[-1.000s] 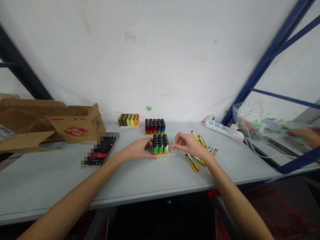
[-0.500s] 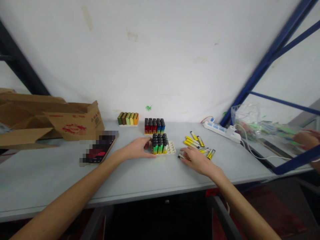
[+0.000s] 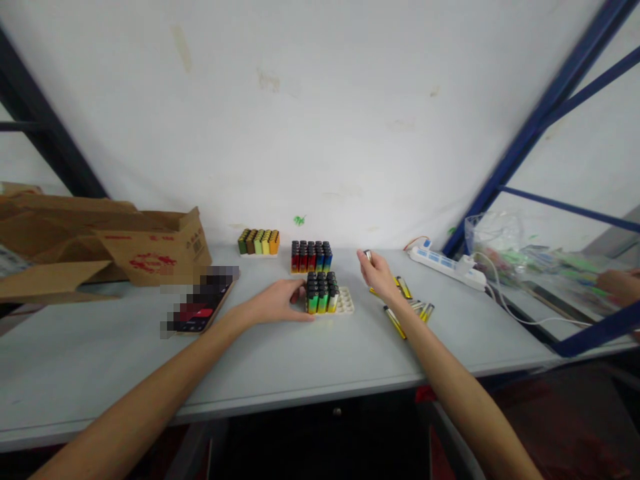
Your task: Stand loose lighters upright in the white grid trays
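Note:
My left hand is curled round the left end of a white tray, thumb at the front and fingers behind. Upright lighters with black tops and green to yellow bodies fill the tray's left part; bare round holes show at its right. My right hand is raised right of the tray, its fingers pinched on a lighter whose end sticks out at the top. Below that hand and forearm, several loose yellow lighters lie on the table, partly hidden by the arm.
Behind stand a block of red and blue lighters and a yellow-green set. A phone and cardboard box are at left. A power strip and blue rack post stand right; another person's hand shows beyond.
My right hand has risen from the loose lighters, moving away from me with a lighter in its fingers. One yellow lighter now lies nearer the table's front. My left hand stays at the tray.

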Demonstrator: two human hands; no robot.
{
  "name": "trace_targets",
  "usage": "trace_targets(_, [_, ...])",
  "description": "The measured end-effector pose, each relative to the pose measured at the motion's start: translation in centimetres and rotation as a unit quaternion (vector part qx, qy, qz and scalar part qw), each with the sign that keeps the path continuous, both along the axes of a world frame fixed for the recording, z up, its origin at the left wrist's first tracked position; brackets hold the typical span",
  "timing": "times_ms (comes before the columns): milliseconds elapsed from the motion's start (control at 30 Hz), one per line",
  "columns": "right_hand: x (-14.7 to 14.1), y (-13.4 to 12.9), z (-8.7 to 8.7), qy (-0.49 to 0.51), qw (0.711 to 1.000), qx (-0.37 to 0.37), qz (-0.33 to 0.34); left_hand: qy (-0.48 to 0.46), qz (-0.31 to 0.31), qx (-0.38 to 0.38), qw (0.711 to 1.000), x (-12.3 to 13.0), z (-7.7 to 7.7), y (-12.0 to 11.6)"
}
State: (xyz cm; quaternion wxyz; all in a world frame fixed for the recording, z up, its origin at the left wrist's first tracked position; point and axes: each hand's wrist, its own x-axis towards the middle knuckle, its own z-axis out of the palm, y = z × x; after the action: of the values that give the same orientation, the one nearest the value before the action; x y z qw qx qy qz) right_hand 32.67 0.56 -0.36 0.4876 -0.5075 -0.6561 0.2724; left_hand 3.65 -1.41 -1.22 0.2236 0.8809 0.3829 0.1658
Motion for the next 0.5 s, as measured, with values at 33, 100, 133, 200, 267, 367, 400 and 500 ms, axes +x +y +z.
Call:
trace_targets(33, [-0.1,0.0,-0.4,-0.01,1.0,0.015,-0.024,-0.001,0.001,-0.001,1.0,0.0,0.0,0.0])
trace_targets(100, [-0.1,-0.4,-1.0,-0.029,0.998,0.037,-0.042,-0.004,0.003,-0.002,1.0,0.0,0.1,-0.1])
trace_targets(133, [-0.1,-0.7,-1.1,-0.037,0.997,0.043,-0.045,-0.005,0.004,-0.003,1.0,0.0,0.1,-0.1])
trace_targets(200, [0.0,-1.3,-1.1,-0.049,0.996,0.051,-0.054,-0.005,0.003,-0.003,1.0,0.0,0.1,-0.1])
trace_targets(267, [-0.1,-1.6,-1.0,-0.056,0.995,0.053,-0.062,-0.008,0.001,-0.004,1.0,0.0,0.1,-0.1])
trace_targets(367, [-0.5,-1.8,-0.9,-0.066,0.994,0.056,-0.069,-0.015,-0.001,-0.011,1.0,0.0,0.1,-0.1])
trace_targets(400, [-0.6,-1.8,-0.8,-0.072,0.993,0.058,-0.072,-0.016,-0.002,-0.013,1.0,0.0,0.2,-0.1])
trace_targets(500, [-0.8,-1.9,-0.8,-0.088,0.991,0.058,-0.078,-0.014,-0.002,-0.013,1.0,0.0,0.3,-0.2])
